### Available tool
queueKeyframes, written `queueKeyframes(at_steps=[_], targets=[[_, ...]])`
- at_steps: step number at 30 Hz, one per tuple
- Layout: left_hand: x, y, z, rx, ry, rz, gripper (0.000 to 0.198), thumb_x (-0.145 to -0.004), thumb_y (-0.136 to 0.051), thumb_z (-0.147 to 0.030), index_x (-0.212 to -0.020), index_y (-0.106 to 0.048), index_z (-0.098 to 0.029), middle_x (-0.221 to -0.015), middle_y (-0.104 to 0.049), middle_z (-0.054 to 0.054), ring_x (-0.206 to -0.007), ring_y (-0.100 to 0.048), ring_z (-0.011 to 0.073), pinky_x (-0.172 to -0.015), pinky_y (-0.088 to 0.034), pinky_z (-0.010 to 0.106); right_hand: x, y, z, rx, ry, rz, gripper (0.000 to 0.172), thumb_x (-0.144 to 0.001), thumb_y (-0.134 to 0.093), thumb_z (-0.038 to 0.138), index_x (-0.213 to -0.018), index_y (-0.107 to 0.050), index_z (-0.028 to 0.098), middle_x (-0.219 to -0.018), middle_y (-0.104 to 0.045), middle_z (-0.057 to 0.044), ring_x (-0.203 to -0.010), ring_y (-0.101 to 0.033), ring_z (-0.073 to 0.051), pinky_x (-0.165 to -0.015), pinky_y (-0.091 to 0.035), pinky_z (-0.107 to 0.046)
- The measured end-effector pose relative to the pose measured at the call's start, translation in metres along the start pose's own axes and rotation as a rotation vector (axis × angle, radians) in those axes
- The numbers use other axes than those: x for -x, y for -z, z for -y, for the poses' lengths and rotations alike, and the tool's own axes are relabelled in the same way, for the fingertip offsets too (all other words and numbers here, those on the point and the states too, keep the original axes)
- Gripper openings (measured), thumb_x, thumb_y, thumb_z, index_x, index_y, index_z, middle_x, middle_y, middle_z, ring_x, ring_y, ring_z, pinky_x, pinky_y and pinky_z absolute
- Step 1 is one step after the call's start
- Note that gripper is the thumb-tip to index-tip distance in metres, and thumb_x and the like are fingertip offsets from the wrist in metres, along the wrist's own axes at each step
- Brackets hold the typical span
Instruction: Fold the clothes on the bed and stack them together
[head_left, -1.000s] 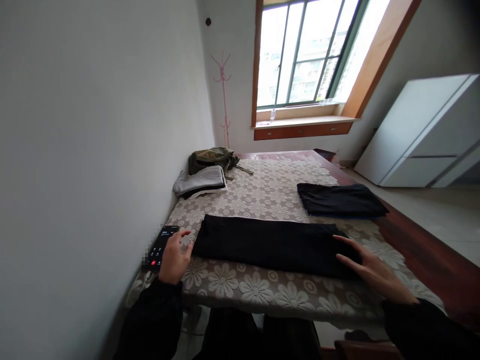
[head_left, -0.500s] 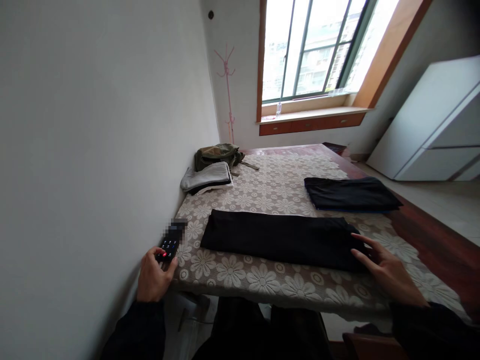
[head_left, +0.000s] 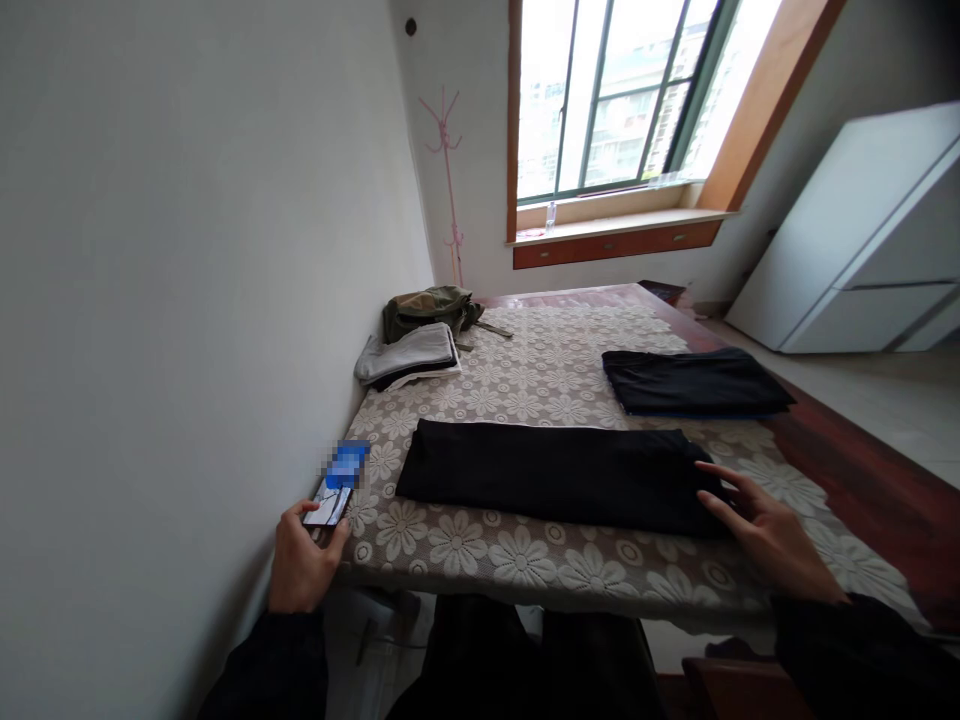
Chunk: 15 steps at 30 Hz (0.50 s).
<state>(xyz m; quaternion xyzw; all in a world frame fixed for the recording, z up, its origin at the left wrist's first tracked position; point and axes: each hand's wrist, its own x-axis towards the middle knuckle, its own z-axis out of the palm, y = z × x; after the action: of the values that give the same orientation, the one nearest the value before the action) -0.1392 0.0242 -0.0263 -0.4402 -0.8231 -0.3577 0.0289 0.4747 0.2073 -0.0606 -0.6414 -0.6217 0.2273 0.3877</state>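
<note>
At the table's left corner, my left hand (head_left: 306, 555) has its fingers and thumb about the lower end of a smartphone (head_left: 328, 504). The phone's screen is lit, its upper part blurred by pixels. A long folded black cloth garment (head_left: 540, 475) lies flat across the near part of the table. On its right end rest the fingers of my right hand (head_left: 765, 525), spread apart, with the thumb nearer me. Beyond it to the right lies a second folded dark garment (head_left: 694, 382).
A patterned lace tablecloth (head_left: 525, 560) covers most of the wooden table (head_left: 870, 475). Folded grey and dark clothes (head_left: 409, 352) and an olive backpack (head_left: 427, 308) sit by the left wall. Behind stand a pink coat rack (head_left: 448, 180) and, to the right, a white fridge (head_left: 862, 220).
The phone's screen has gone from a dark keypad with a red button to a bright picture with blue above. The view has shifted slightly; both hands keep their places.
</note>
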Motion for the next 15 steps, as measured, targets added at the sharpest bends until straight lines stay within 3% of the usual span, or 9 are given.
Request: queueKeyframes(at_steps=[4, 9, 12, 15], targets=[[0.008, -0.009, -0.007, 0.049, -0.037, -0.031, 0.049, -0.081, -0.067, -0.051, -0.118, -0.051, -0.022, -0.124, -0.062, 0.015, -0.123, -0.061, 0.0379, -0.106, -0.051, 0.058, 0.002, 0.000, 0.004, 0.000, -0.009, -0.001, 0.058, -0.079, -0.066, 0.063, -0.128, -0.069, 0.031, -0.126, -0.074, -0.008, -0.112, -0.072, -0.036, -0.099, -0.057, -0.051], [0.032, -0.016, -0.039, 0.171, -0.242, -0.050, 0.023, -0.089, -0.064, -0.041, -0.103, -0.061, -0.023, -0.116, -0.067, 0.012, -0.122, -0.063, 0.0338, -0.110, -0.049, 0.055, 0.001, 0.000, 0.000, -0.014, -0.010, 0.002, 0.059, -0.078, -0.067, 0.063, -0.127, -0.070, 0.031, -0.123, -0.075, -0.007, -0.111, -0.072, -0.036, -0.097, -0.058, -0.050], [0.032, 0.002, -0.068, 0.287, -0.344, -0.136, 0.012, -0.094, -0.063, -0.034, -0.098, -0.064, -0.023, -0.111, -0.068, 0.009, -0.119, -0.065, 0.0300, -0.110, -0.050, 0.053, 0.000, -0.001, -0.005, -0.013, 0.009, 0.011, 0.058, -0.080, -0.066, 0.063, -0.128, -0.069, 0.032, -0.123, -0.074, -0.006, -0.111, -0.072, -0.035, -0.096, -0.058, -0.049], [0.022, 0.035, -0.096, 0.425, -0.411, -0.337, 0.013, -0.097, -0.063, -0.031, -0.104, -0.066, -0.021, -0.117, -0.067, 0.009, -0.121, -0.064, 0.0291, -0.108, -0.052, 0.053, -0.001, -0.001, -0.008, 0.004, 0.016, 0.006, 0.057, -0.080, -0.066, 0.063, -0.127, -0.069, 0.031, -0.123, -0.074, -0.006, -0.112, -0.071, -0.034, -0.099, -0.056, -0.051]])
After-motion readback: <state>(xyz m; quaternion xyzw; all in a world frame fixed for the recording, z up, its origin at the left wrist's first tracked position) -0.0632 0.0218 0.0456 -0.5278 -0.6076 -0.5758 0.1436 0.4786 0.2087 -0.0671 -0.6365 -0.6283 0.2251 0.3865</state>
